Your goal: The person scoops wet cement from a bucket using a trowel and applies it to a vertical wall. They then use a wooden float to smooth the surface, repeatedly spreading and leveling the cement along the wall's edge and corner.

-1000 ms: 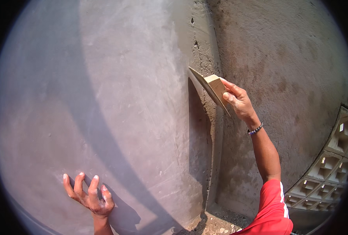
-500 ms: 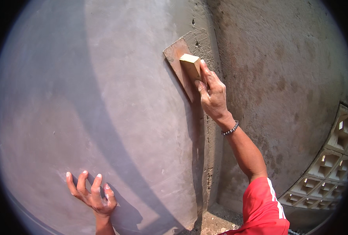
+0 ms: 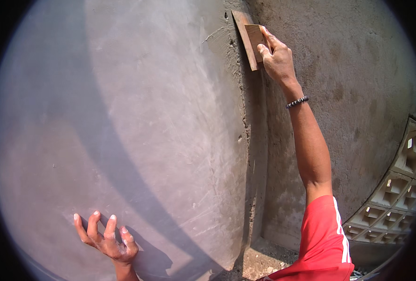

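Observation:
My right hand is closed round the wooden handle of a plastering float. The float is tilted on edge high up at the corner, near the narrow strip of rough wet plaster; whether its face touches the plaster is hard to tell. A dark beaded bracelet circles my right wrist. Low on the left, my left hand is held with its fingers spread and bent, close against the smooth grey plastered wall, and holds nothing. Its fingertips have pale dust on them.
A rougher brown-grey wall meets the smooth one at the corner on the right. Pale pierced ventilation blocks are set at its lower right. Rubble and grit lie on the ground at the foot of the corner. Shadows fall across the smooth wall.
My right hand has moved the float up and to the right, off the smooth wall's edge towards the inner corner, turning it more edge-on. The left hand has hardly shifted.

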### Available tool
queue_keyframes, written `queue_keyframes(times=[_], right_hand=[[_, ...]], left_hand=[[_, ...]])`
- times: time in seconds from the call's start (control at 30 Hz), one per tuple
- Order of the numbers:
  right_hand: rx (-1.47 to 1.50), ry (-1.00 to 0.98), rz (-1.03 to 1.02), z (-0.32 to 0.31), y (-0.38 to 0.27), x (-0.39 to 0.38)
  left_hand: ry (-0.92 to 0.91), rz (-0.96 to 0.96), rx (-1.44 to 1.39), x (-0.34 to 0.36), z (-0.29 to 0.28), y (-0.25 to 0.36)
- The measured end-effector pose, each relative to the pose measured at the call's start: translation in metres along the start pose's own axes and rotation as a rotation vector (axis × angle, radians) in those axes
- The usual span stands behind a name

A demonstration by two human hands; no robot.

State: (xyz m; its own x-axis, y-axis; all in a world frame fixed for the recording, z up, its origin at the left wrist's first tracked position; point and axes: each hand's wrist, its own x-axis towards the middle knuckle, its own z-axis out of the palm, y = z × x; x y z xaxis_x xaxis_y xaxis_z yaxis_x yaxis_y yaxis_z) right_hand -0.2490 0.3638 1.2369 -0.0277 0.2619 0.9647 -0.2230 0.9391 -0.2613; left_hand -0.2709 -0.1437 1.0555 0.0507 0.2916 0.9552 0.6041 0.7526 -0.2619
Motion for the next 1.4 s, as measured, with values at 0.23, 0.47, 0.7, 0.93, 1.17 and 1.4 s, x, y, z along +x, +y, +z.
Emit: queue_keyframes(times=[0.23,0.47,0.7,0.93,1.17,1.4], right_hand=[[0.067,-0.079,0.210,-0.023,0.033,-0.203],[0.067,-0.132,0.334,-0.067,0.050,-0.300],[0.435,0.038,0.326,-0.045,0.003,-0.062],[0.380,-0.106,0.046,0.002,-0.015,-0.008],[0.654,-0.394,0.053,-0.020,-0.032,-0.120],[0.213,0.061,0.101,0.005,0.018,-0.119]], left_hand=[[0.007,-0.019,-0.018,0.003,0.004,0.007],[0.001,0.051,0.032,0.006,0.000,0.000],[0.017,0.005,-0.033,0.001,0.004,0.002],[0.015,0.017,-0.015,0.005,0.003,0.004],[0.005,0.010,0.046,0.004,0.000,0.004],[0.006,0.014,0.050,0.008,0.005,0.010]])
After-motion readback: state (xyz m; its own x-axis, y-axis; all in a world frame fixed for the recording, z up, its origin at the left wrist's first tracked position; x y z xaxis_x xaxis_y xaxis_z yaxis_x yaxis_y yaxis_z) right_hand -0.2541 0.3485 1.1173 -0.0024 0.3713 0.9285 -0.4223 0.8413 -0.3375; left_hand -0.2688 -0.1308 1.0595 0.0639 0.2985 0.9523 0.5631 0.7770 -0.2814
